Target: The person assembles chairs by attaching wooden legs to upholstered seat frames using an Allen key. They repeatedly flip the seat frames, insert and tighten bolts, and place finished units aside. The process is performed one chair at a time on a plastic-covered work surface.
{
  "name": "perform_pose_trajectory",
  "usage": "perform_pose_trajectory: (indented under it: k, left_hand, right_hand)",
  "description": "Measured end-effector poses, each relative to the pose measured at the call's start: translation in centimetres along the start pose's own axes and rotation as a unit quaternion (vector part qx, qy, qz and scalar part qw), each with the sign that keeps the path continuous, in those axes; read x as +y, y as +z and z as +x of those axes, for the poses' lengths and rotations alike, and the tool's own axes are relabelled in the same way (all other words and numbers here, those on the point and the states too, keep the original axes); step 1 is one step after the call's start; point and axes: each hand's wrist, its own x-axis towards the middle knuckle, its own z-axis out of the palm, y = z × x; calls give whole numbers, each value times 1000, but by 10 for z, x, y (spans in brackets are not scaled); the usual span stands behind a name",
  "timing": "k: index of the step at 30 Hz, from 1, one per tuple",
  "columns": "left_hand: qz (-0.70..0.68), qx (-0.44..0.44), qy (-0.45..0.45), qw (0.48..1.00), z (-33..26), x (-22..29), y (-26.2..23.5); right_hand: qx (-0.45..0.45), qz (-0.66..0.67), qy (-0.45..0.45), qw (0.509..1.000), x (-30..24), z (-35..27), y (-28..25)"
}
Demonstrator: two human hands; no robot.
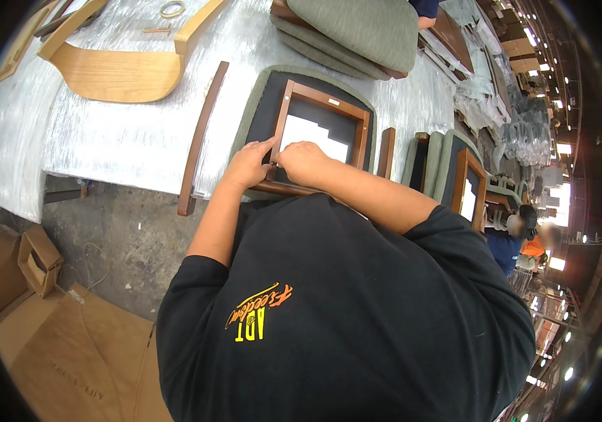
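An upholstered chair seat [246,118] lies upside down on the wrapped table, its grey-green fabric showing around a dark underside. A brown wooden frame [325,101] is on that underside, with a white sheet [313,141] inside it. My left hand [250,163] is at the frame's near left corner, index finger stretched along the left rail and thumb apart from it. Beside it, my right hand [303,160] is closed over the same corner. Whatever is in its fingers is hidden. A slim brown wooden bar [204,133] lies to the left of the seat.
Stacked grey-green seats [357,32] lie at the back. A curved light-wood chair back [121,74] and a tape roll [172,9] are far left. Another framed seat [466,184] stands at right. Cardboard [83,352] covers floor at lower left. Other people are at the right and top edges.
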Motion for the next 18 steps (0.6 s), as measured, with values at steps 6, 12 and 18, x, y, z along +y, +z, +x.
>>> perform_pose_trajectory:
  k: [6,12,18]
  left_hand:
    - [-52,36,-8,998,3,-4,1]
    - [-50,55,12,997,5,-12,9]
    - [-17,45,-23,999,6,-5,1]
  right_hand:
    - [-34,5,-62,997,7,-4,-19]
    - [-21,62,-39,997,7,-6,-19]
    - [-15,-37,-44,998,5,9,4]
